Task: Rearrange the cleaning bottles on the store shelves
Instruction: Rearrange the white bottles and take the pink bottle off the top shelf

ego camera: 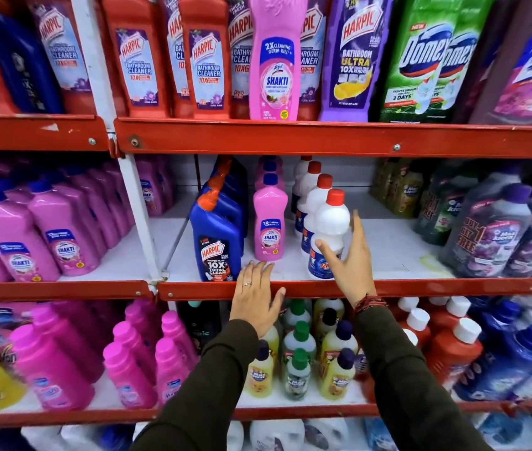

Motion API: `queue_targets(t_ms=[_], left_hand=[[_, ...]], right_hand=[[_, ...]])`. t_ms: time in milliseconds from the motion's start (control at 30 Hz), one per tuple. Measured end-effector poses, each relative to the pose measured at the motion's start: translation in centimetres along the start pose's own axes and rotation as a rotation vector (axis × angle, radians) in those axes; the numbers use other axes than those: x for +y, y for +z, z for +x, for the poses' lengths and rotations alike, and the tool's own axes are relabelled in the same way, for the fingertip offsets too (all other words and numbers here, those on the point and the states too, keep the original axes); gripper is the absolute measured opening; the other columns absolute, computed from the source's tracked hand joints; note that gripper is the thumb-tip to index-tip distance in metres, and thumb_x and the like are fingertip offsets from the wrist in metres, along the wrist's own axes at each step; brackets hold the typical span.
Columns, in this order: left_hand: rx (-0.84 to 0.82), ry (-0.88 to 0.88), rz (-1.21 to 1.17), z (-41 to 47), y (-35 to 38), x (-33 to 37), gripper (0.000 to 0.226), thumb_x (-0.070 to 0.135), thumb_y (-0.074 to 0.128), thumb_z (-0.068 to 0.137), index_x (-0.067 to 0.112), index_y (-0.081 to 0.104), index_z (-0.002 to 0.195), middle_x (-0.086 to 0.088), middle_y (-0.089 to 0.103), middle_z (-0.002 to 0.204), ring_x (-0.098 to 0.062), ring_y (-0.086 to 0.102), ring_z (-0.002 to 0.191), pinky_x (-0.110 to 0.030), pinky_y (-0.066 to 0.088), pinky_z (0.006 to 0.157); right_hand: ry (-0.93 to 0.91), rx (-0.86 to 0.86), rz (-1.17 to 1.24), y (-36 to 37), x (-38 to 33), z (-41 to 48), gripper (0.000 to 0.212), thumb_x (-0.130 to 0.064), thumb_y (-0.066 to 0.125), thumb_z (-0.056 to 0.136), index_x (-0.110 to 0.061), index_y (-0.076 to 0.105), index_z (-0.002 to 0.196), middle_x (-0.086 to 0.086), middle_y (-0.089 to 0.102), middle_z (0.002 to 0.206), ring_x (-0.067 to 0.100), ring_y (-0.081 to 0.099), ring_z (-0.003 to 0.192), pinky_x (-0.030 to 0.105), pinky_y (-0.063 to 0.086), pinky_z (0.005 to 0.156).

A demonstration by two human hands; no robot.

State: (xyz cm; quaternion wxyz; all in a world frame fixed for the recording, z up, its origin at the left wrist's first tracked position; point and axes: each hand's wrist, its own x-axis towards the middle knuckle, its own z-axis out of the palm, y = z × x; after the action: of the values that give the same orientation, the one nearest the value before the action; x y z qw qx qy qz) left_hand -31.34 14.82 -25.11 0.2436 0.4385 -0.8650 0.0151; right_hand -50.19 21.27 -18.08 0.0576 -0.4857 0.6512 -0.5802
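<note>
On the middle shelf (398, 245) stand three rows of bottles: blue Harpic bottles (215, 245), pink Shakti bottles (270, 224) and white bottles with red caps (329, 222). My right hand (349, 262) is spread around the front white bottle's lower half, thumb on its label and fingers by its right side, not closed on it. My left hand (256, 296) lies flat and open over the red shelf lip (193, 289), just below the front pink bottle, holding nothing.
Red Harpic bottles (137, 60), a tall pink Shakti bottle (276, 60) and green Domex pouches (421, 60) fill the top shelf. Dark Max Kleen bottles (486, 232) crowd the middle shelf's right. Bare white shelf shows between them and the white row. Small yellow and green bottles (300, 356) sit below.
</note>
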Motion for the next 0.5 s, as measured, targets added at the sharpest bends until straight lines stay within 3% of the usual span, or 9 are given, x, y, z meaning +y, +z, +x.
queue_targets(t_ms=[100,200,333,500], left_hand=[[0.039,0.044,-0.094,-0.4,-1.3,0.2,0.059,0.040,0.028,0.097,0.018,0.026,0.152,-0.005,0.031,0.157,-0.025,0.017,0.151,-0.043,0.013,0.127],[0.133,0.073,-0.081,-0.6,-3.3,0.3,0.058,0.036,0.034,0.096,0.022,0.024,0.152,-0.002,0.027,0.159,-0.023,0.011,0.153,-0.045,0.012,0.127],[0.266,0.072,-0.055,0.5,-6.8,0.1,0.060,0.037,0.039,0.096,0.025,0.023,0.152,-0.001,0.020,0.162,-0.021,0.008,0.153,-0.046,0.007,0.127],[0.428,0.074,-0.007,3.4,-12.1,-1.2,0.066,0.039,0.042,0.097,0.015,0.020,0.155,-0.006,0.011,0.165,-0.025,0.002,0.154,-0.048,0.004,0.126]], right_hand=[[-0.160,0.130,-0.276,0.3,-0.8,-1.0,0.085,-0.042,0.063,0.098,-0.017,0.014,0.163,0.003,0.011,0.173,0.022,0.005,0.161,0.044,0.013,0.130],[-0.301,0.177,-0.418,0.9,-3.0,-1.3,0.076,-0.048,0.048,0.101,-0.016,0.016,0.163,0.004,0.005,0.174,0.027,-0.005,0.162,0.045,-0.004,0.130],[-0.416,0.193,-0.464,1.8,-6.5,-0.4,0.071,-0.046,0.046,0.103,-0.017,0.021,0.162,0.003,0.008,0.174,0.029,-0.003,0.162,0.050,-0.004,0.130],[-0.534,0.253,-0.448,2.4,-11.3,1.4,0.063,-0.037,0.044,0.106,-0.016,0.022,0.162,0.005,0.012,0.173,0.028,0.000,0.162,0.051,0.001,0.131]])
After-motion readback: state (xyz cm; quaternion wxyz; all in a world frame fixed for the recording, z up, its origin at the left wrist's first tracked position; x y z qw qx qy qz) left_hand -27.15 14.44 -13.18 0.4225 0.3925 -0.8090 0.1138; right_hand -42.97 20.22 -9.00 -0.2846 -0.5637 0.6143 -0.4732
